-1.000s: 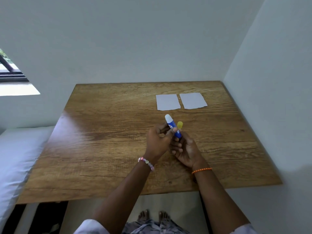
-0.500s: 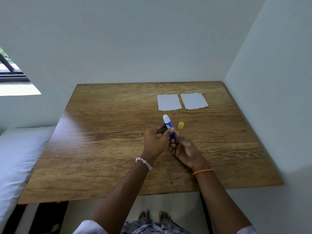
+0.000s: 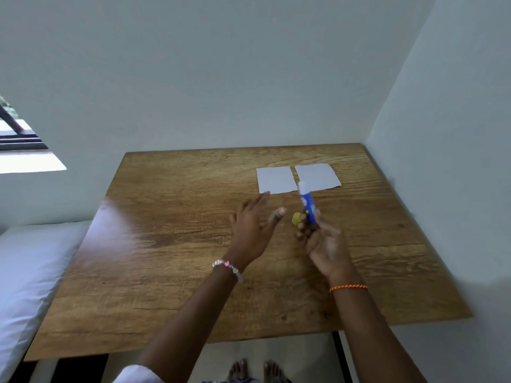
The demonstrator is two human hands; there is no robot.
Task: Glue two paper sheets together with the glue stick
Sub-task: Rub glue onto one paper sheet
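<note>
Head view: the right hand [image 3: 322, 241] grips the lower end of the blue glue stick [image 3: 307, 205], fingers curled round the barrel, so that its white tip points away from the person and sits just over the near edge of the right paper sheet [image 3: 318, 176]. The stick looks uncapped, ready to rub, which would explain the low grip. Just left of the glue stick lies the yellow cap [image 3: 296, 218] on the counter [image 3: 166, 244], apparently set aside close by for recapping. Further left of the glue stick, the left hand [image 3: 253, 225] is spread flat with straight fingers and holds nothing; its fingertips reach toward the near edge of the left paper sheet [image 3: 275, 179], probably to steady or draw it. Both sheets lie flat side by side beyond the glue stick, close but not overlapping, so no joining has begun. Motion blur hides whether the tip touches paper.
</note>
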